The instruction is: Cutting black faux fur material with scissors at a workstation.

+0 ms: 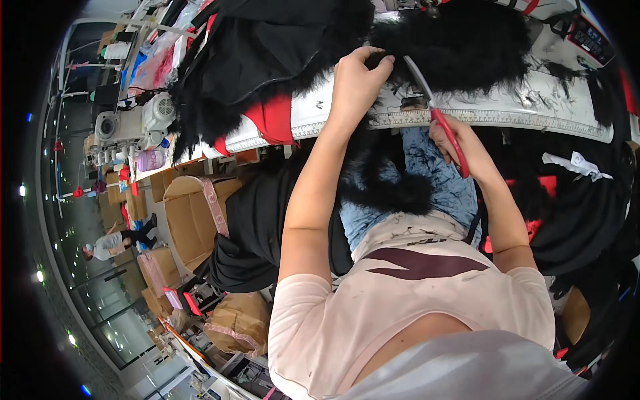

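Note:
My right hand point(459, 139) grips scissors with red handles point(437, 115). Their metal blades point away from me, over the white table edge beside black furry fabric point(460, 47). To the left of the blade tips, my left hand point(360, 77) is closed in a pinch on the edge of the dark furry fabric; its fingertips are partly hidden. A large black piece point(260, 50) with a smooth backing and shaggy edges lies left of that hand. Another strip of black fur point(390, 193) rests across my lap.
A measuring strip point(493, 119) runs along the front of the white sewing table point(567, 100), strewn with loose fur. Red fabric point(272, 120) hangs over the edge. Left are a machine motor point(160, 110), cardboard boxes point(193, 207) and, farther off, a person point(110, 245).

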Demonstrator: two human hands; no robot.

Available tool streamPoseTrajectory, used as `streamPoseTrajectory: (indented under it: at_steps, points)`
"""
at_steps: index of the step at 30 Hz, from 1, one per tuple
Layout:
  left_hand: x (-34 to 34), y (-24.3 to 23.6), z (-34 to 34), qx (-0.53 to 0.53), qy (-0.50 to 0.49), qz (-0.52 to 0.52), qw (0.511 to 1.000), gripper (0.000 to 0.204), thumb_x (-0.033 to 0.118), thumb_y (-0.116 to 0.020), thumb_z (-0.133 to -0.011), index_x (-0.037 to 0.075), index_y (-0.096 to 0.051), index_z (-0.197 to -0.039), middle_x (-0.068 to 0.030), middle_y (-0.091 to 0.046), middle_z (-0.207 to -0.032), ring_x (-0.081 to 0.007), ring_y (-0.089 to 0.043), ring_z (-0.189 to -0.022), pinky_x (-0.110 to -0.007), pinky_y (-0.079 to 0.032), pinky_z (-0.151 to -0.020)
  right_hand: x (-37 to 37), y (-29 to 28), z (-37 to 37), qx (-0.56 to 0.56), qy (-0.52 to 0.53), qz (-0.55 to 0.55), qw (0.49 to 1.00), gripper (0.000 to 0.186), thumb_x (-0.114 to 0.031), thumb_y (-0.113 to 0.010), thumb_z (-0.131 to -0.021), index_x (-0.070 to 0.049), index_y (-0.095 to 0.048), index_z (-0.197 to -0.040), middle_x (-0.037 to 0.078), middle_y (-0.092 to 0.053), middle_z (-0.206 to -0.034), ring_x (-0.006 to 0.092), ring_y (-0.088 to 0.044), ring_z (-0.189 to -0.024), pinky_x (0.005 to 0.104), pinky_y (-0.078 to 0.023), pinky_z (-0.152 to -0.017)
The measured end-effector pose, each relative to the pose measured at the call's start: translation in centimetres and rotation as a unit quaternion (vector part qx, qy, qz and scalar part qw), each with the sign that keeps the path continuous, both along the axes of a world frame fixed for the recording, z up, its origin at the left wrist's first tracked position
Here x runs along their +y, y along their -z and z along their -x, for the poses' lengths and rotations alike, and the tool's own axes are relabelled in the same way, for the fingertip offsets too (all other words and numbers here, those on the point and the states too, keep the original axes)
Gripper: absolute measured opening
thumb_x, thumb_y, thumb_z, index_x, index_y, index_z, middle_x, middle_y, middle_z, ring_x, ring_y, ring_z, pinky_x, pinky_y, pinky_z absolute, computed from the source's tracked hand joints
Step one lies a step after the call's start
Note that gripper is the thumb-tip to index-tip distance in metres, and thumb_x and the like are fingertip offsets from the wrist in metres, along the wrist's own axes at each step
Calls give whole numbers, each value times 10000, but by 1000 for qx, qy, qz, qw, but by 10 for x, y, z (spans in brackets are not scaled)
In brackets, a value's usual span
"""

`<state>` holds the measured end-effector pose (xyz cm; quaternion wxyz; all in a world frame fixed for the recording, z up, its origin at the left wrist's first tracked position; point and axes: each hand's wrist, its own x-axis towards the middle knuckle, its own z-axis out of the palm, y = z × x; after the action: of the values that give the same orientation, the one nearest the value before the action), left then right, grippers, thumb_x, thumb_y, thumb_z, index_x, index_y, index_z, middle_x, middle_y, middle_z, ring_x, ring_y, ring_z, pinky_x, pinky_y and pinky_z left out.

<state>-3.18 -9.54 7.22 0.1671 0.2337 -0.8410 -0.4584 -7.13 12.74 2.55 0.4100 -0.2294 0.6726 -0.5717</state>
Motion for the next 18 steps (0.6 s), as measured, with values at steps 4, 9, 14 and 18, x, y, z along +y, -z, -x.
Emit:
streamPoseTrajectory:
  at_steps: [4, 9, 14, 18]
  points:
    - [3, -3, -2, 12, -9, -1, 1000, 337, 217, -701, -809, -65, -670, -989, -58, -634, -624, -76, -555, -560, -244, -446, -546, -14, -3, -2, -34, -12, -39, 999, 460, -471, -605, -902, -11, -587, -881, -29, -460, -618, 56, -465, -500, 209, -397, -445]
    - [10, -11, -4, 18, -12, -15, 1000, 341, 219, -688, -819, -69, -663, -1000, -85, -638, -616, -97, -587, -545, -256, -453, -539, -17, -8, -3, -37, 0, -41, 998, 496, -513, -593, -895, -20, -572, -841, -31, -449, -599, 59, -465, -487, 211, -394, -428]
    - [9, -4, -6, 42, -20, 29, 999, 336, 220, -680, -825, -70, -663, -994, -111, -649, -625, -120, -608, -543, -260, -458, -540, -19, -6, -3, -28, -9, -52, 998, 514, -534, -586, -889, -27, -567, -815, -34, -440, -585, 63, -471, -489, 215, -402, -434]
    - [13, -6, -7, 60, -30, 22, 998, 272, 178, -650, -812, -61, -673, -941, -205, -662, -747, -254, -620, -589, -340, -479, -599, -18, -10, -4, -21, -22, -71, 997, 453, -469, -528, -948, -32, -533, -831, -22, -459, -639, 53, -438, -508, 196, -383, -436]
